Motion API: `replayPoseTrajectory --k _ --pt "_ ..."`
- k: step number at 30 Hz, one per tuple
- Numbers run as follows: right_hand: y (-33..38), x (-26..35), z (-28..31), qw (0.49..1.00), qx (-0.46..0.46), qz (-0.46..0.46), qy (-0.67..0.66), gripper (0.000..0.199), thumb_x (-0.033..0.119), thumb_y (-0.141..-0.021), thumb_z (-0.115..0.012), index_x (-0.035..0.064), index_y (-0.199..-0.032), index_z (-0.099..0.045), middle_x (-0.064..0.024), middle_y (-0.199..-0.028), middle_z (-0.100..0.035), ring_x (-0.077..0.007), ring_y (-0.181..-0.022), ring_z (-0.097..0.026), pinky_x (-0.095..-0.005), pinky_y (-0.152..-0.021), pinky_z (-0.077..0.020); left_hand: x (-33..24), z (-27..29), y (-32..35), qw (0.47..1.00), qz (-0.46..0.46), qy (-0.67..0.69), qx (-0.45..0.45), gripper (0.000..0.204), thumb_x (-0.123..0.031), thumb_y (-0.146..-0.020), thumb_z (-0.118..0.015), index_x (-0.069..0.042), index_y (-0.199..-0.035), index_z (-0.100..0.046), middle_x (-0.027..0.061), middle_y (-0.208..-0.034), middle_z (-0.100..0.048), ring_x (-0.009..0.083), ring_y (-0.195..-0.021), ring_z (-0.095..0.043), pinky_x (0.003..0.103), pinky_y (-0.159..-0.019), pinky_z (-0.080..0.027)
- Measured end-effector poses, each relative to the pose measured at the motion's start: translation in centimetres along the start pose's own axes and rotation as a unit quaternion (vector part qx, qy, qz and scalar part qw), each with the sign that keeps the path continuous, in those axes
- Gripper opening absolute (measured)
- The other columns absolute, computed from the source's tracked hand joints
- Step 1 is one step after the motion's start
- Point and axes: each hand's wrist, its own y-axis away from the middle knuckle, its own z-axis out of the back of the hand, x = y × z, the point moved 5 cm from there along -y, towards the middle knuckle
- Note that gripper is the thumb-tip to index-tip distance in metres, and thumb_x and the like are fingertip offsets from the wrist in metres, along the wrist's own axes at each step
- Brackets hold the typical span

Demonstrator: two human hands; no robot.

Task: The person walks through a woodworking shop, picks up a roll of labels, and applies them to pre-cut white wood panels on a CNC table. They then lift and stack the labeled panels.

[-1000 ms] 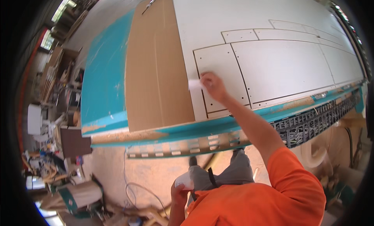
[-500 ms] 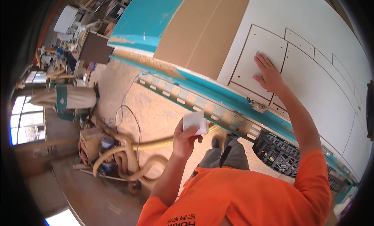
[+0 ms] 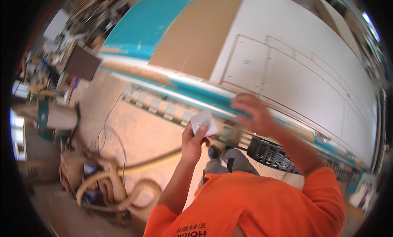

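My left hand (image 3: 193,139) is closed on a stack of small white paper labels (image 3: 207,121), the thumb pressed over the top one, in front of my body. My right hand (image 3: 256,114) is over the near edge of the machine table, smeared by motion, so its finger pose is unclear. Beyond it lies a large white panel (image 3: 299,40), cut by dark lines into rectangular pieces. Small dark print shows on the leftmost cut piece (image 3: 241,69).
A brown board (image 3: 196,36) and a teal surface (image 3: 151,20) adjoin the panel on the left. Along the table's near side run a slotted metal tray (image 3: 155,108) and a black cable chain (image 3: 270,153). Hoses (image 3: 110,184) and a dust collector bag (image 3: 61,116) are at left.
My right hand has lifted off the panel piece and come back toward me, past the table edge. The left hand keeps the labels, now tilted. My view has shifted.
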Motion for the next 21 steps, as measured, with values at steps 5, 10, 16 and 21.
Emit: replayPoseTrajectory --k 5,10,16,21 --pt "1.8 6.5 0.2 0.995 -0.016 0.064 0.078 0.034 0.024 -0.072 -0.074 0.0085 -0.101 -0.065 -0.0018 -0.112 -0.062 -0.0245 -0.114 -0.052 -0.0386 -0.091 -0.0447 2.6 -3.7 0.3 0.999 0.015 -0.011 0.038 0.038 -0.033 -0.092 -0.06 -0.003 -0.113 -0.05 0.009 -0.088 -0.062 0.0154 -0.066 -0.061 0.025 -0.046 -0.046" --pt "6.4 5.1 3.3 0.986 -0.045 0.087 0.135 0.029 0.022 -0.073 -0.072 0.0103 -0.098 -0.066 0.0017 -0.106 -0.063 -0.0195 -0.107 -0.054 -0.0365 -0.089 -0.045 5.0 -8.6 1.3 0.987 0.058 -0.015 0.15 0.034 -0.016 -0.09 -0.059 -0.005 -0.118 -0.045 0.0102 -0.095 -0.062 0.0182 -0.073 -0.063 0.027 -0.054 -0.049" --pt "15.0 -1.6 10.5 0.997 -0.049 -0.043 0.037 0.017 0.023 -0.08 -0.065 0.0125 -0.092 -0.07 -0.0036 -0.094 -0.069 -0.0229 -0.098 -0.06 -0.0385 -0.09 -0.0446 12.2 -18.2 0.5 0.978 0.094 -0.081 0.169 0.032 -0.006 -0.09 -0.057 -0.004 -0.121 -0.046 0.01 -0.099 -0.063 0.0181 -0.079 -0.064 0.028 -0.058 -0.052" --pt "23.5 -7.1 18.7 0.99 -0.032 -0.136 0.013 0.019 0.023 -0.079 -0.066 0.0119 -0.094 -0.069 -0.0051 -0.095 -0.069 -0.0258 -0.1 -0.062 -0.0409 -0.09 -0.0459 18.3 -29.1 0.3 0.967 0.121 -0.132 0.182 0.031 -0.008 -0.091 -0.058 -0.003 -0.12 -0.048 0.0087 -0.098 -0.064 0.0171 -0.081 -0.064 0.029 -0.063 -0.055"
